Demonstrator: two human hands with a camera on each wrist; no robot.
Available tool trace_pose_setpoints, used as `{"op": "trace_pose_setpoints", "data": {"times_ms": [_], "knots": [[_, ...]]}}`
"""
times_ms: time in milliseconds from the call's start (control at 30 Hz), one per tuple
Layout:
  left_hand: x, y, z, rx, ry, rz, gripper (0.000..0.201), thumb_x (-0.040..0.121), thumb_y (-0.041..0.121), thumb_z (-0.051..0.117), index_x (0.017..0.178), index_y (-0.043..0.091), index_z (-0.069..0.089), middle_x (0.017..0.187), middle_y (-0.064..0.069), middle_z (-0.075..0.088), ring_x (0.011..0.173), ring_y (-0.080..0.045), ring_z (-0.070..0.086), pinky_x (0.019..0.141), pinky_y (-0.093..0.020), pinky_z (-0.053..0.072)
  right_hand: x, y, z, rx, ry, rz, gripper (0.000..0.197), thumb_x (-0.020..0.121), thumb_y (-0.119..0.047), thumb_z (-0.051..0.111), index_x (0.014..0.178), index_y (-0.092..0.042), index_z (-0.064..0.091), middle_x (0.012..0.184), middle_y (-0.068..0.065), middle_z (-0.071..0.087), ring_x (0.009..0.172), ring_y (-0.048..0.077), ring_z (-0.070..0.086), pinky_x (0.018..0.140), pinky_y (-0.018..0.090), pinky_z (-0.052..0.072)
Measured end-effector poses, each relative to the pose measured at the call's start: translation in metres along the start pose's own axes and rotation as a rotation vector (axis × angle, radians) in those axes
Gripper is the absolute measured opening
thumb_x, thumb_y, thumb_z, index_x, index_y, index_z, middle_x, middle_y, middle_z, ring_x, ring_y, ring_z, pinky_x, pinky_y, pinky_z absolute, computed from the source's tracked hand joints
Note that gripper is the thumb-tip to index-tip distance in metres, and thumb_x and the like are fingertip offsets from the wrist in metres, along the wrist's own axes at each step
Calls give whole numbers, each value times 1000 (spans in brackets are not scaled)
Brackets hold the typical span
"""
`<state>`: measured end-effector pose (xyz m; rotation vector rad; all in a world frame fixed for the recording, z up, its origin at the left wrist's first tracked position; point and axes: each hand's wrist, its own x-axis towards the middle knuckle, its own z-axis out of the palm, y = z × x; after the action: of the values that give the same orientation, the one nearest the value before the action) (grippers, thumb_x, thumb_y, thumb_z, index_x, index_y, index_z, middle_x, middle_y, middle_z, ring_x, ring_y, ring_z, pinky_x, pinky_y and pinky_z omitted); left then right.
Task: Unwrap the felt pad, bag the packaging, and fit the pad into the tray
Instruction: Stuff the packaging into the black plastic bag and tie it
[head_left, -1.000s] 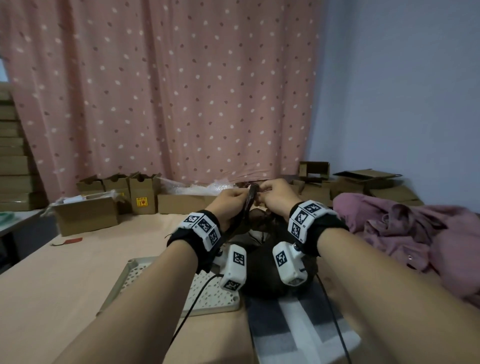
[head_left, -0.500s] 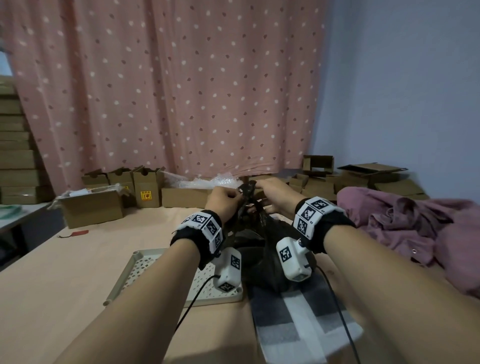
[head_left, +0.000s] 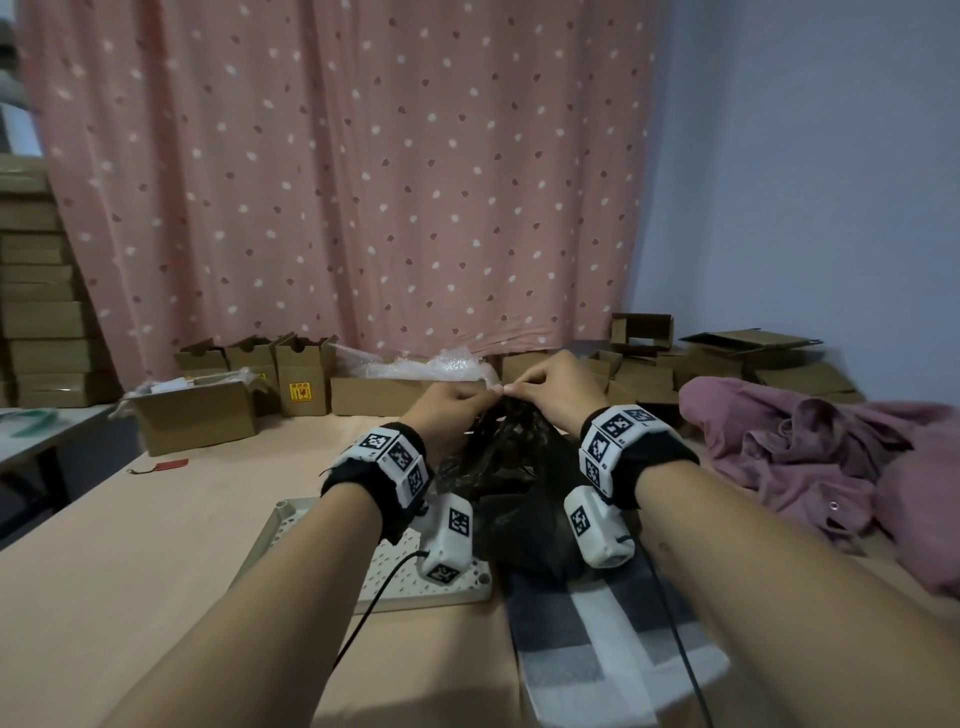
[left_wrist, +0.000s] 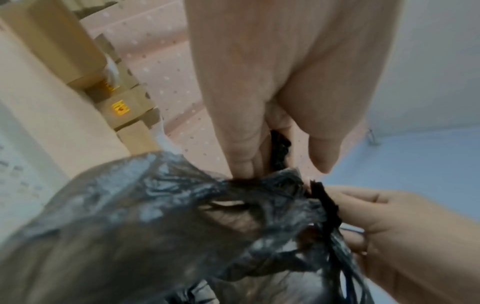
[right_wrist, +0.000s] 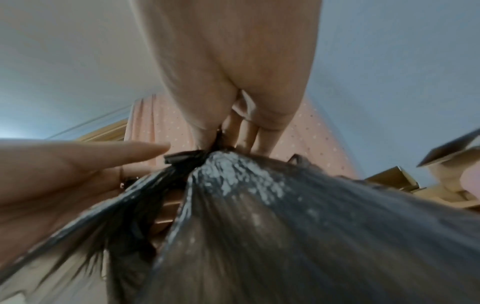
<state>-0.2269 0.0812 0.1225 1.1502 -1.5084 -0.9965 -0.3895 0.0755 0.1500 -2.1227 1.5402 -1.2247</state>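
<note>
Right now both hands meet above the table: the left hand (head_left: 451, 410) and the right hand (head_left: 551, 391) each pinch the gathered mouth of the black bag (head_left: 511, 499), which hangs below them. Directly beneath and nearer the body lies the felt pad (head_left: 597, 639) (grey-and-white checked), its long axis running toward the person, with the tray (head_left: 270, 535) just beside it on the left hand's side.

Dim, soft indoor light, with faint shadows low in the head view. Wide-angle bending at the edges. Both wrist views are blurred, with pale glare on the crinkled black plastic bag (right_wrist: 233, 172).
</note>
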Motion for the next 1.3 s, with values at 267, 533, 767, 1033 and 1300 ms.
{"op": "trace_pose_setpoints", "data": {"times_ms": [267,533,767,1033,1300], "knots": [[-9,4,-12,-18,-10,57,19,78,13,82,94,4,77,94,-15,76,89,-28,74,85,-39,60,3,-6,-7,-37,154,13,28,82,-32,74,74,-6,76,70,14,73,68,29,70,69,39,59],[-7,12,-8,-211,150,20,12,105,7,41,96,9,50,79,-16,65,65,-22,69,67,-36,61,-5,-16,-12,48,-36,71,18,89,-22,68,97,-7,75,71,7,68,41,11,53,38,17,43],[-11,13,-3,36,54,16,25,102,6,45,114,-3,65,100,-19,67,96,-33,67,97,-54,52,-5,-30,-14,606,-207,203,36,88,-6,67,105,26,60,84,32,67,60,27,73,61,31,63],[-20,20,-3,-169,2,-54,36,101,30,48,107,-1,66,105,-23,68,92,-33,65,84,-40,52,-2,-35,-22,457,-294,203,20,90,10,57,109,15,61,89,35,64,56,21,70,61,29,62],[-18,16,-3,55,12,68,27,82,21,79,97,-2,75,93,-22,76,85,-32,73,90,-50,57,6,-30,-17,133,-43,116,10,81,-11,76,86,-7,67,57,7,64,36,7,57,34,13,39]]}}
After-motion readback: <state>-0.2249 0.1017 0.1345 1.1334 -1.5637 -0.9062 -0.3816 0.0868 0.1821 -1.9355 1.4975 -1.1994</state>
